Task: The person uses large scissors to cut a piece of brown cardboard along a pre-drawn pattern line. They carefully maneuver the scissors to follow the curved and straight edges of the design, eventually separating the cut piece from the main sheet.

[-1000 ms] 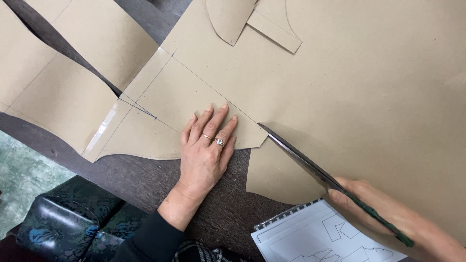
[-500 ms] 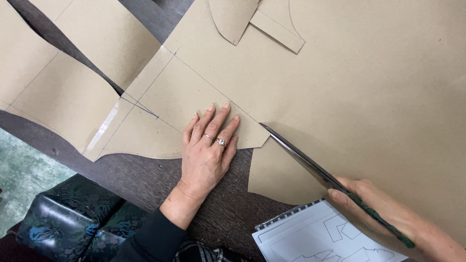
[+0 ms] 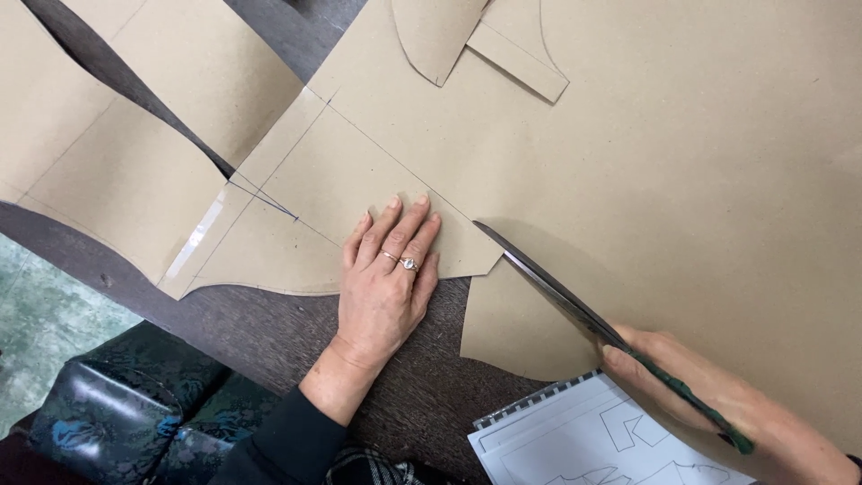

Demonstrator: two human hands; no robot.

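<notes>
Fingers (image 3: 409, 229) of the left hand (image 3: 386, 287) lie spread and flat, grasping nothing, pressing the brown pattern paper (image 3: 628, 180) onto the dark desk (image 3: 269, 332). Clenched around the green handles, the right hand (image 3: 718, 404) holds long scissors (image 3: 557, 292), blades parted in the paper's cut edge. A spiral sketchbook (image 3: 575, 445) lies just below.

Scissors (image 3: 557, 292) path open ahead; left hand (image 3: 386, 287) flat beside blades.
</notes>
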